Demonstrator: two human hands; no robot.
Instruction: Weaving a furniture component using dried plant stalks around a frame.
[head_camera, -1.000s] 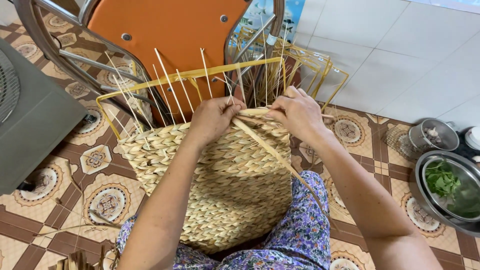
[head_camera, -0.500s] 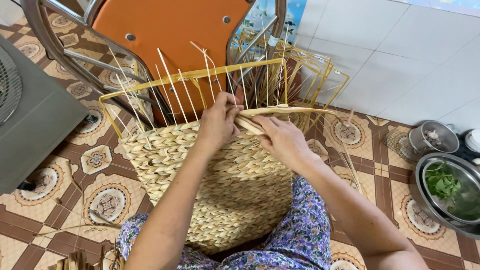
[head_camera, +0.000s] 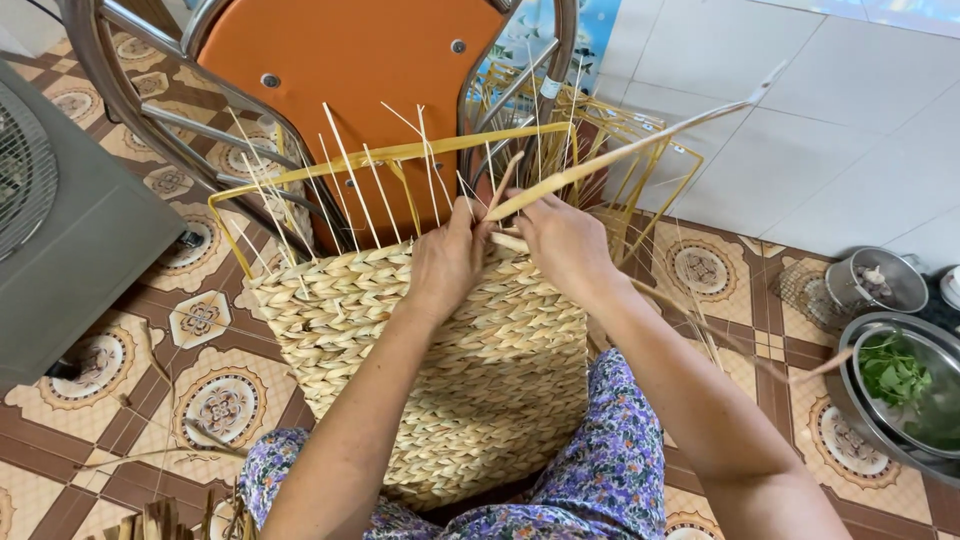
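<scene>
Both hands are pinching one long pale straw strand (head_camera: 620, 150), now swung up to the right since a moment ago, left hand (head_camera: 447, 262) and right hand (head_camera: 563, 243) threading another row into the half-woven straw basket (head_camera: 440, 370).

**One head-worn view, tilted steeply down**

The scene is seen from a single camera worn on the head, angled steeply downward and slightly forward over the lap. The forearms are seen entering from the bottom edge at close range. The patterned brown and cream tiled floor (head_camera: 200, 320) is taken in on both sides, up to a white tiled wall (head_camera: 800, 120). No second view is provided, so nothing is shared.
</scene>
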